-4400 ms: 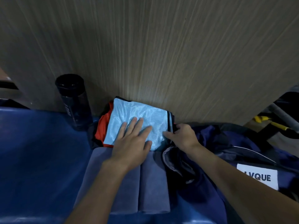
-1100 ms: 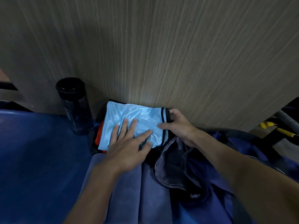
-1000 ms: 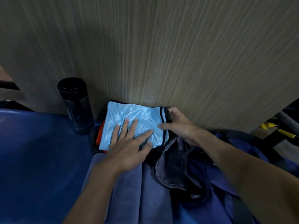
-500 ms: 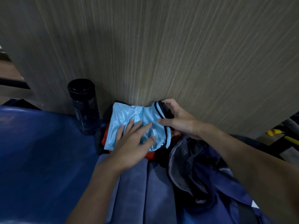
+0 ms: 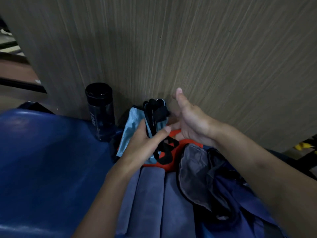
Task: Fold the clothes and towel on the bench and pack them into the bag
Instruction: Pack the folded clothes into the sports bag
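The left hand (image 5: 142, 143) has its grip closed round the light-blue garment (image 5: 132, 124), bunched upright with black trim showing, above the orange garment (image 5: 181, 150) on the desk (image 5: 42, 160). The right hand (image 5: 190, 124), at its 3 o'clock, is open. Earlier the light-blue garment lay flat under the left palm.

Light-blue jersey (image 5: 131, 127) bunched upright (black trim); towel (image 5: 149, 194) folded; bag (image 5: 197, 179) open.
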